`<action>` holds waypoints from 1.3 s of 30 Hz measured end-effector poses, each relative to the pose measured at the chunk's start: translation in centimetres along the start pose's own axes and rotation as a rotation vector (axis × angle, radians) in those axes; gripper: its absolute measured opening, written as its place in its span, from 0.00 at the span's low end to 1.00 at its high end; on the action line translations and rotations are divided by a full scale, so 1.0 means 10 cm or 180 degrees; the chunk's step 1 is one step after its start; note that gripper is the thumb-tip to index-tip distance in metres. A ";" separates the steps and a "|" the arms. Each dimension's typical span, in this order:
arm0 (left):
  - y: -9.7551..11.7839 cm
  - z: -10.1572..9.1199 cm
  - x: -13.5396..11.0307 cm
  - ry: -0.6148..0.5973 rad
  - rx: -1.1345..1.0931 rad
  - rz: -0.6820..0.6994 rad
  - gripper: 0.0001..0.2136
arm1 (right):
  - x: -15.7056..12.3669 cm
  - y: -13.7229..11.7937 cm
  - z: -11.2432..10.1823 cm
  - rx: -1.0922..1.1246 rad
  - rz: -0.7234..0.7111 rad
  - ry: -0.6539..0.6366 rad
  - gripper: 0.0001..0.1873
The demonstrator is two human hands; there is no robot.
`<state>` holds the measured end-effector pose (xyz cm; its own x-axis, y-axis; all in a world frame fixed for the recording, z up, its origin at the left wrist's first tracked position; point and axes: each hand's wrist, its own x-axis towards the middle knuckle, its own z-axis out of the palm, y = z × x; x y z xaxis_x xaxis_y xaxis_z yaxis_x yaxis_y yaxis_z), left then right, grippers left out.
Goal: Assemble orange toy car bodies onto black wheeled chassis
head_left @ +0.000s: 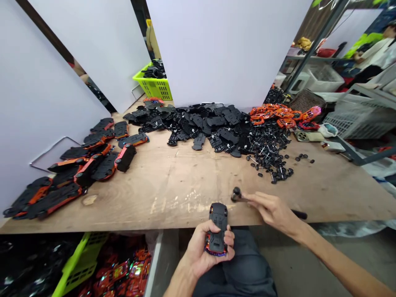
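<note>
White partition panels (222, 49) rise behind a pale plywood desk (173, 194) spread with a mound of black plastic toy-car chassis (204, 126), a heap of small black wheels on thin metal axles (266, 152) and a cluster of glossy orange car bodies (269, 113). Rows of black-and-orange toy cars (71, 173) lie to the left. Just off the desk's front edge, above the person's lap, the left hand (207, 247) curls closed around a black toy car with orange and purple trim (218, 227), its dark underside facing up. The right hand (272, 212) grips the slim shaft of a small hammer with a round dark head (236, 194), which hangs near the car without touching it. The car looks light and stiff, its smooth plastic perhaps slightly slippery; it seems best held around the body's sides.
</note>
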<state>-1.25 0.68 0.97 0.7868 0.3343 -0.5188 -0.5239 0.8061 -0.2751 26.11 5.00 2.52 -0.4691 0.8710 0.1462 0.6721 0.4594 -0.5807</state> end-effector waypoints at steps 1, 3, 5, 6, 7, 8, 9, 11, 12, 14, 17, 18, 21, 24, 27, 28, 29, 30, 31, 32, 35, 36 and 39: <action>-0.04 -0.01 -0.01 0.0059 0.0128 0.0146 0.13 | 0.01 0.06 -0.03 -0.0034 0.0082 0.0171 0.21; -0.16 -0.02 -0.06 0.0332 0.0624 0.0539 0.10 | 0.03 0.12 -0.05 -0.0177 0.0240 0.0732 0.18; -0.28 -0.01 -0.13 0.0612 0.1382 0.0939 0.12 | 0.01 0.05 -0.01 -0.0155 0.0496 0.1310 0.16; -0.32 0.01 -0.15 0.0672 0.1713 0.1177 0.15 | -0.01 -0.05 0.04 0.0108 0.0630 0.1445 0.16; -0.34 0.04 -0.17 0.0670 0.1950 0.1452 0.18 | -0.04 -0.18 0.11 0.0555 0.0732 0.1407 0.17; -0.33 0.07 -0.18 0.0625 0.2083 0.1753 0.22 | -0.08 -0.32 0.19 0.1101 0.0794 0.1227 0.20; -0.29 0.10 -0.17 0.0581 0.2123 0.2076 0.25 | -0.11 -0.47 0.29 0.1633 0.0827 0.0978 0.24; -0.13 0.18 -0.13 0.0563 0.2150 0.2627 0.29 | -0.12 -0.72 0.49 0.2300 0.0895 0.0746 0.28; -0.01 0.21 -0.11 0.0576 0.2283 0.2792 0.30 | -0.09 -0.79 0.57 0.2370 0.0924 0.0838 0.27; 0.23 0.28 -0.09 0.0637 0.2944 0.3011 0.27 | 0.02 -0.80 0.67 0.2137 0.0841 0.1179 0.18; 0.53 0.36 -0.10 0.0701 0.4647 0.3169 0.19 | 0.15 -0.58 0.63 0.1641 0.0363 0.1227 0.10; 0.60 0.38 -0.09 0.0657 0.5221 0.3167 0.18 | 0.15 -0.49 0.60 0.1547 0.0251 0.1164 0.10; 0.65 0.35 -0.03 0.0349 0.6376 0.3261 0.17 | 0.11 -0.30 0.57 0.1462 0.0339 0.1093 0.15; 0.60 0.25 0.07 0.0253 0.6653 0.3586 0.15 | 0.06 -0.27 0.62 0.1506 0.0587 0.1169 0.16; 0.55 0.17 0.12 0.0441 0.6562 0.3869 0.15 | 0.09 -0.33 0.69 0.1578 0.0492 0.1391 0.12; 0.54 0.15 0.12 0.0533 0.6526 0.3905 0.15 | 0.11 -0.36 0.70 0.1573 0.0454 0.1513 0.11; 0.54 0.14 0.12 0.0633 0.6480 0.3916 0.14 | 0.14 -0.39 0.71 0.1546 0.0422 0.1640 0.11; 0.54 0.14 0.12 0.0739 0.6415 0.3914 0.14 | 0.17 -0.42 0.72 0.1505 0.0388 0.1756 0.11; 0.54 0.13 0.11 0.0839 0.6329 0.3896 0.14 | 0.19 -0.45 0.71 0.1459 0.0345 0.1830 0.11; 0.54 0.13 0.11 0.0929 0.6213 0.3866 0.14 | 0.21 -0.48 0.68 0.1427 0.0292 0.1826 0.12; 0.53 0.13 0.08 0.1025 0.5728 0.3758 0.14 | 0.24 -0.58 0.54 0.1435 0.0018 0.1475 0.13; 0.52 0.13 0.07 0.1008 0.5560 0.3759 0.14 | 0.24 -0.62 0.48 0.1427 -0.0074 0.1323 0.14; 0.49 0.15 0.04 0.0867 0.5284 0.3903 0.16 | 0.21 -0.76 0.31 0.1198 -0.0290 0.1100 0.21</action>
<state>-3.04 5.46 0.66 0.2005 0.9783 0.0520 0.2252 -0.0977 0.9694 18.28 2.81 4.78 -0.2567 0.8662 0.4286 0.3550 0.4970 -0.7918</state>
